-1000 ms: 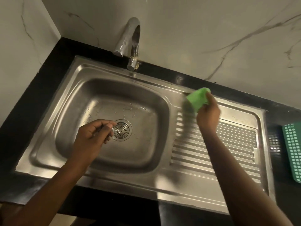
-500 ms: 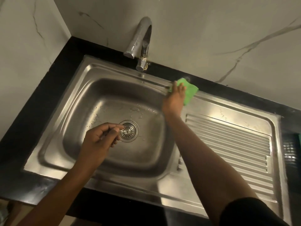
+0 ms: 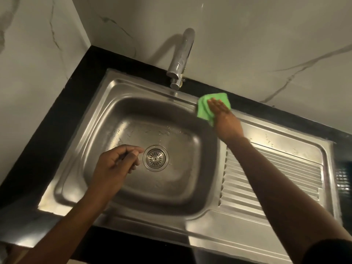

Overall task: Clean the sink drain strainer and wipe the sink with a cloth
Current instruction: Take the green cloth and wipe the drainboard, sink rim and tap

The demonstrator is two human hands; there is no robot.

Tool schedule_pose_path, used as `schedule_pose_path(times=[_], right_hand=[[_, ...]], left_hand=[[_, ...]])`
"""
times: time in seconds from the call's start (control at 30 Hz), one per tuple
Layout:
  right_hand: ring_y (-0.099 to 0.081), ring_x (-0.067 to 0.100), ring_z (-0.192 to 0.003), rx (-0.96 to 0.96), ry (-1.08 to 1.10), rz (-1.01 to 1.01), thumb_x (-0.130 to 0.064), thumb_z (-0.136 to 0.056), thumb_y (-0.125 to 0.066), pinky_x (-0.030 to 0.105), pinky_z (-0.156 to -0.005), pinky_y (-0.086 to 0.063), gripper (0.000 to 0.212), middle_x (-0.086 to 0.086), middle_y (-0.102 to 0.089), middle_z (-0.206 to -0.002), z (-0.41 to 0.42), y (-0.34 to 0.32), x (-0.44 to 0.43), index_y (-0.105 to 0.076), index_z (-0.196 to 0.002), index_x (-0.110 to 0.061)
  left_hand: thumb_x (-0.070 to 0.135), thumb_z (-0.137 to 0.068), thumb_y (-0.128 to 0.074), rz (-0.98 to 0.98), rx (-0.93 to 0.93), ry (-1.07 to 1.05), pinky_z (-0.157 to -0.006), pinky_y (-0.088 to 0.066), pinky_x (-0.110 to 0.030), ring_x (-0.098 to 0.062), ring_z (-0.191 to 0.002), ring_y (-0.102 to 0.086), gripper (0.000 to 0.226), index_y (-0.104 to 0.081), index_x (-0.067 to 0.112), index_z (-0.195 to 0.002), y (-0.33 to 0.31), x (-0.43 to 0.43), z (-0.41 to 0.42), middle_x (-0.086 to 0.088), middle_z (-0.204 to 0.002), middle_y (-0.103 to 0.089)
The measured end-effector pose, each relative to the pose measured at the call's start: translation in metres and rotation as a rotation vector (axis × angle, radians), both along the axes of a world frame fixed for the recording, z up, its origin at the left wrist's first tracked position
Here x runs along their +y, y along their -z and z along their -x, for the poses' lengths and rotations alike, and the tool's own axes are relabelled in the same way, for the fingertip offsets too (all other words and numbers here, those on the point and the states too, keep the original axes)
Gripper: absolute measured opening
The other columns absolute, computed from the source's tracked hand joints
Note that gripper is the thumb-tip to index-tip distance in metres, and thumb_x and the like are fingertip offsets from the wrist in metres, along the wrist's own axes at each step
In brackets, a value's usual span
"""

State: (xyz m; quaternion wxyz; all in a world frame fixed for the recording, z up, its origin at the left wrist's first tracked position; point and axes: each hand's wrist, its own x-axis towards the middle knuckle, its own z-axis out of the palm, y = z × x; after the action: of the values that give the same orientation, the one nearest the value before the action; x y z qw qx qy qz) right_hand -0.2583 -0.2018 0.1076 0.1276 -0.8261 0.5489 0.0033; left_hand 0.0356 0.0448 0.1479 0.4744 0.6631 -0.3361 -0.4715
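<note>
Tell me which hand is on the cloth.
The right hand, flat on the green cloth at the sink's back rim; the left hand curls beside the drain strainer.

Right hand (image 3: 222, 115) was up over the drainboard (image 3: 276, 168) a second ago, gripping the cloth (image 3: 203, 109) bunched. Half a second ago it came down onto the sink's back rim (image 3: 144, 88). Now the fingers (image 3: 217, 104) lie straight and flat, pressing the cloth on the rim. The cloth is spread wider, showing on both sides of the fingers.
</note>
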Motion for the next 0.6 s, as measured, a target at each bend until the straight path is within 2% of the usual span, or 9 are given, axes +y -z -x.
schedule_pose_path(times=[0.07,0.17,0.23,0.27,0.33,0.4,0.5,0.6], right_hand=[[-0.035,0.026,-0.155,-0.001,0.175,-0.003,-0.002,-0.098,-0.058,0.046,-0.123,-0.037,0.07,0.004,-0.031,-0.171,0.034,-0.002,-0.004,-0.036,-0.162,-0.016],[-0.053,0.039,-0.14,-0.016,0.455,0.025,-0.001,-0.096,-0.057,0.051,-0.113,-0.048,0.067,0.004,-0.041,-0.166,0.065,-0.004,-0.012,-0.042,-0.159,-0.021],[-0.051,0.043,-0.14,-0.044,0.591,0.026,-0.009,-0.1,-0.053,0.053,-0.116,-0.044,0.058,0.013,-0.045,-0.162,0.055,-0.001,-0.019,-0.045,-0.157,-0.019],[-0.045,0.043,-0.144,-0.058,0.625,0.025,-0.014,-0.101,-0.051,0.052,-0.12,-0.038,0.056,0.018,-0.044,-0.161,0.041,0.002,-0.021,-0.045,-0.157,-0.014],[-0.03,0.043,-0.153,-0.078,0.583,0.031,-0.021,-0.101,-0.052,0.049,-0.128,-0.023,0.061,0.023,-0.034,-0.166,-0.002,0.009,-0.02,-0.039,-0.159,-0.006],[-0.02,0.043,-0.157,-0.106,0.478,0.035,-0.024,-0.101,-0.055,0.046,-0.13,-0.015,0.067,0.022,-0.026,-0.17,-0.056,0.015,-0.013,-0.033,-0.162,-0.008],[-0.012,0.039,-0.16,-0.121,0.322,0.051,-0.026,-0.102,-0.053,0.048,-0.131,-0.012,0.069,0.016,-0.02,-0.173,-0.124,0.021,-0.001,-0.027,-0.165,-0.013],[-0.011,0.035,-0.161,-0.152,0.234,0.077,-0.028,-0.102,-0.058,0.049,-0.132,-0.011,0.072,0.012,-0.021,-0.173,-0.148,0.022,0.01,-0.026,-0.165,-0.013]], left_hand=[[0.007,-0.102,-0.06,-0.003,0.007,-0.002,-0.067,-0.055,-0.026,-0.017,-0.071,-0.065,0.025,-0.08,0.022,-0.099,-0.001,0.003,-0.007,-0.01,-0.078,-0.071],[0.007,-0.101,-0.06,-0.003,0.02,-0.022,-0.068,-0.055,-0.031,-0.026,-0.072,-0.065,0.023,-0.08,0.018,-0.1,-0.001,0.007,-0.018,-0.011,-0.078,-0.071],[0.007,-0.101,-0.06,-0.012,0.014,-0.022,-0.071,-0.056,-0.037,-0.031,-0.075,-0.066,0.023,-0.08,0.018,-0.101,0.001,0.01,-0.027,-0.011,-0.078,-0.071],[0.007,-0.101,-0.06,-0.015,0.017,-0.022,-0.072,-0.056,-0.038,-0.031,-0.075,-0.066,0.022,-0.08,0.018,-0.101,0.002,0.011,-0.03,-0.011,-0.078,-0.071],[0.007,-0.101,-0.061,-0.015,0.025,-0.028,-0.071,-0.055,-0.037,-0.024,-0.072,-0.065,0.023,-0.08,0.019,-0.099,0.003,0.012,-0.035,-0.011,-0.077,-0.071],[0.007,-0.101,-0.061,-0.013,0.024,-0.029,-0.069,-0.054,-0.034,-0.02,-0.071,-0.064,0.025,-0.081,0.021,-0.097,0.002,0.012,-0.038,-0.01,-0.076,-0.071],[0.007,-0.101,-0.061,-0.011,0.018,-0.016,-0.071,-0.054,-0.036,-0.021,-0.071,-0.065,0.025,-0.081,0.022,-0.099,0.002,0.012,-0.044,-0.009,-0.076,-0.071],[0.007,-0.102,-0.06,-0.009,0.017,-0.007,-0.072,-0.055,-0.037,-0.022,-0.072,-0.066,0.026,-0.081,0.023,-0.1,0.001,0.011,-0.048,-0.008,-0.077,-0.072]])
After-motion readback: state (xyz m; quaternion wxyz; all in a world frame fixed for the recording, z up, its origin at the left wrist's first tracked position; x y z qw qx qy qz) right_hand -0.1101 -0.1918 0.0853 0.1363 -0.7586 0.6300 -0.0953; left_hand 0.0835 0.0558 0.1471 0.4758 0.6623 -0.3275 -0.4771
